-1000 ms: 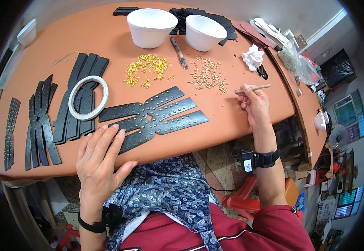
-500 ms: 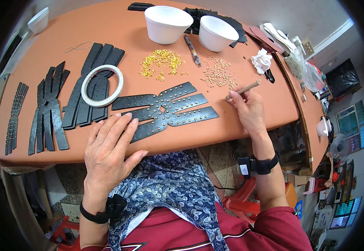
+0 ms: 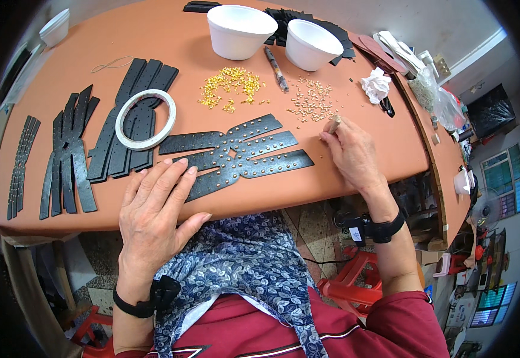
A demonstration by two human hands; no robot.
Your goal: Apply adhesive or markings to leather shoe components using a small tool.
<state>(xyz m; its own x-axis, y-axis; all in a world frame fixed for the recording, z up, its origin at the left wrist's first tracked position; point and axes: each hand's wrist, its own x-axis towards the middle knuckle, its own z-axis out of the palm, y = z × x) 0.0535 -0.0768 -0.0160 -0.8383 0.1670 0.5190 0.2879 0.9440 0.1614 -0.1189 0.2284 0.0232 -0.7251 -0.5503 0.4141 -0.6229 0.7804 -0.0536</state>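
Observation:
My left hand (image 3: 157, 212) lies flat, fingers spread, its fingertips on the near left strips of a black strap piece (image 3: 231, 153). That piece is cut into several arms joined around a small diamond opening, and rows of small metal studs run along its arms. Just right of its arm ends, my right hand (image 3: 357, 154) is closed around a thin tan stick (image 3: 335, 123). Only one end of the stick shows above the fingers. Beyond the piece lie loose gold-coloured rivets (image 3: 231, 85) and paler rivets (image 3: 312, 101).
A white tape roll (image 3: 145, 145) rests on stacked black pieces (image 3: 130, 119). More cut pieces (image 3: 68, 149) lie to the left. Two white bowls (image 3: 242, 36) and a pen (image 3: 276, 68) stand or lie at the back. Crumpled tissue (image 3: 376, 86) is near the right table edge (image 3: 418, 131).
My right hand has turned over the stick, so the end that slanted out to the right now points up, mostly hidden by the fingers. The left hand stays put.

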